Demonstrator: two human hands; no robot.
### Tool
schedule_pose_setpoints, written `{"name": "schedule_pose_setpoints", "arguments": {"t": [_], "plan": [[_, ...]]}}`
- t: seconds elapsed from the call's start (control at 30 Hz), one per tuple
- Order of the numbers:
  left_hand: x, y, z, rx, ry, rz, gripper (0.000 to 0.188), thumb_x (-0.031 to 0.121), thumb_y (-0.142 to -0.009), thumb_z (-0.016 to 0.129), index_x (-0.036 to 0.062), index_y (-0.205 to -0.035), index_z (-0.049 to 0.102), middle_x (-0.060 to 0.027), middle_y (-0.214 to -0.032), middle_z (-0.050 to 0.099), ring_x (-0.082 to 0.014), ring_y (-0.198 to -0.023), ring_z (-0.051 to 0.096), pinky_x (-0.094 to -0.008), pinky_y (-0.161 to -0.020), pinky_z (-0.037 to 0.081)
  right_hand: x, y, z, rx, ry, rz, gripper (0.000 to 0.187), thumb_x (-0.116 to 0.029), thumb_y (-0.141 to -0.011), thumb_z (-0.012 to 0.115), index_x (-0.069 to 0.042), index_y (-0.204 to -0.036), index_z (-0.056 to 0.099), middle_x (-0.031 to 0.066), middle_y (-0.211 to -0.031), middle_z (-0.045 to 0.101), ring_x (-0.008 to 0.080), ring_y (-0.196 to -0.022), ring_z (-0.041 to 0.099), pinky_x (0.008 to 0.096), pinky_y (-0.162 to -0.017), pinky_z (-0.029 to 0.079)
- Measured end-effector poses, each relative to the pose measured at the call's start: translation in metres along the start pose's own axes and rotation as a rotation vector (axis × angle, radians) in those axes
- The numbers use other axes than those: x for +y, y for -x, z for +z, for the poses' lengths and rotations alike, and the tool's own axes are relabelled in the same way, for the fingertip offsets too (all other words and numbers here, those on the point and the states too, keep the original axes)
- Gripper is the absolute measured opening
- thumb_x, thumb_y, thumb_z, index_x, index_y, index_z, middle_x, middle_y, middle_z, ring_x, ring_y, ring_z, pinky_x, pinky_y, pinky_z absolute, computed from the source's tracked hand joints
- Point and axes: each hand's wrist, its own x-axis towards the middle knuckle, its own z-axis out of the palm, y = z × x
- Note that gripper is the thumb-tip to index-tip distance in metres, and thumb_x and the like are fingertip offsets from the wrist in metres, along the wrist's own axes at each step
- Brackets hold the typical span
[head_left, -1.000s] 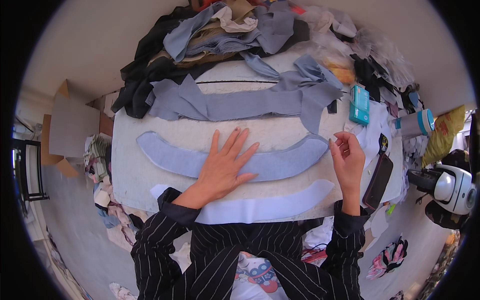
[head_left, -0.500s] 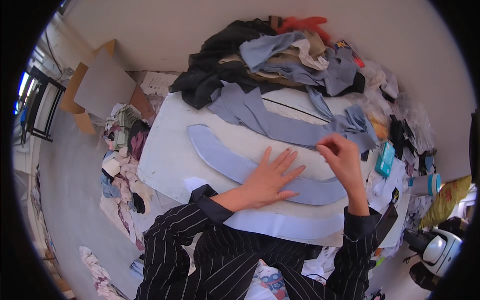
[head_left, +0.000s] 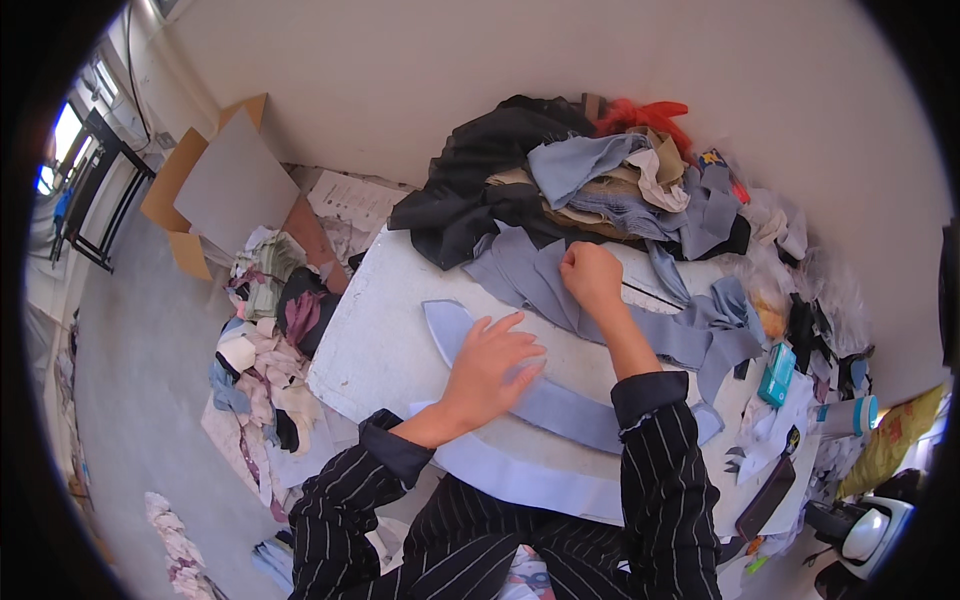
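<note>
My left hand (head_left: 495,365), fingers stretched out, is over the left part of a curved blue-grey fabric piece (head_left: 570,412) on the white tabletop. Beyond it, my right hand (head_left: 592,275) is closed at a crumpled grey-blue fabric strip (head_left: 515,268). The fingertips are hidden, so whatever they hold cannot be made out. Nearest me, a pale blue curved fabric piece (head_left: 530,478) lies along the table's front edge, partly covered by my left wrist and right sleeve.
A heap of dark, tan and grey cloth (head_left: 500,150) covers the table's back. At right are a teal box (head_left: 776,374), a dark phone-like slab (head_left: 765,498) and a teal-lidded container (head_left: 848,416). Fabric scraps (head_left: 270,380) and an open carton (head_left: 235,180) stand at left.
My right hand has moved left and away from me along the grey-blue strip. My left hand has shifted left along the curved piece, its fingers less spread. The view has shifted too.
</note>
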Motion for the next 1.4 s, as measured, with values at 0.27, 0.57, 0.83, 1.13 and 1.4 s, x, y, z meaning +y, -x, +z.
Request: {"name": "schedule_pose_setpoints", "arguments": {"t": [0.27,0.57,0.83,1.13,1.4], "plan": [[-0.014,-0.041,0.025,0.211,0.701,-0.405,0.054,0.007,-0.088,0.068,-0.0014,-0.138,0.048,-0.0119,-0.132,0.057,-0.0206,-0.122,0.055,-0.0325,-0.1,0.045,-0.018,0.016,-0.075,-0.029,-0.616,-0.012,0.014,-0.015,-0.083,0.067,-0.001,-0.085,0.07,0.0091,-0.071,0.068,0.0166,-0.064,0.064,0.029,-0.061,0.05],[0.028,-0.073,0.033,0.242,1.393,-0.628,0.035,0.016,-0.097,0.06,0.0041,-0.129,0.059,-0.0059,-0.113,0.068,-0.014,-0.104,0.062,-0.0284,-0.087,0.049,-0.041,0.048,-0.118,-0.159,-0.977,-0.089,0.03,-0.024,-0.095,0.06,-0.004,-0.117,0.065,0.0072,-0.107,0.068,0.0148,-0.089,0.066,0.0316,-0.077,0.052],[0.033,-0.089,0.03,0.212,1.11,-0.454,0.025,0.021,-0.098,0.061,0.0048,-0.117,0.063,-0.0044,-0.107,0.069,-0.0134,-0.094,0.067,-0.031,-0.081,0.055,0.076,0.09,-0.167,-0.438,-0.531,-0.06,0.039,-0.026,-0.078,0.076,-0.006,-0.11,0.067,0.0007,-0.077,0.062,0.0103,-0.073,0.054,0.0264,-0.068,0.045],[0.06,-0.079,0.031,0.271,1.245,-0.506,0.024,0.024,-0.094,0.067,0.0061,-0.109,0.067,-0.0011,-0.104,0.069,-0.0093,-0.082,0.064,-0.0271,-0.067,0.053,0.121,0.19,-0.286,-0.179,-0.634,0.213,0.02,-0.006,-0.079,0.074,-0.002,-0.095,0.062,-0.0017,-0.081,0.064,0.0023,-0.072,0.059,0.0162,-0.064,0.045],[0.007,0.025,-0.024,0.269,0.892,-0.78,0.024,0.014,-0.089,0.072,-0.004,-0.104,0.066,-0.0055,-0.091,0.069,-0.0104,-0.068,0.063,-0.0247,-0.049,0.049,0.048,0.264,-0.183,-0.435,-0.765,0.359,0.025,-0.003,-0.077,0.078,-0.001,-0.096,0.062,-0.0014,-0.081,0.064,0.004,-0.071,0.054,0.019,-0.066,0.045]]}}
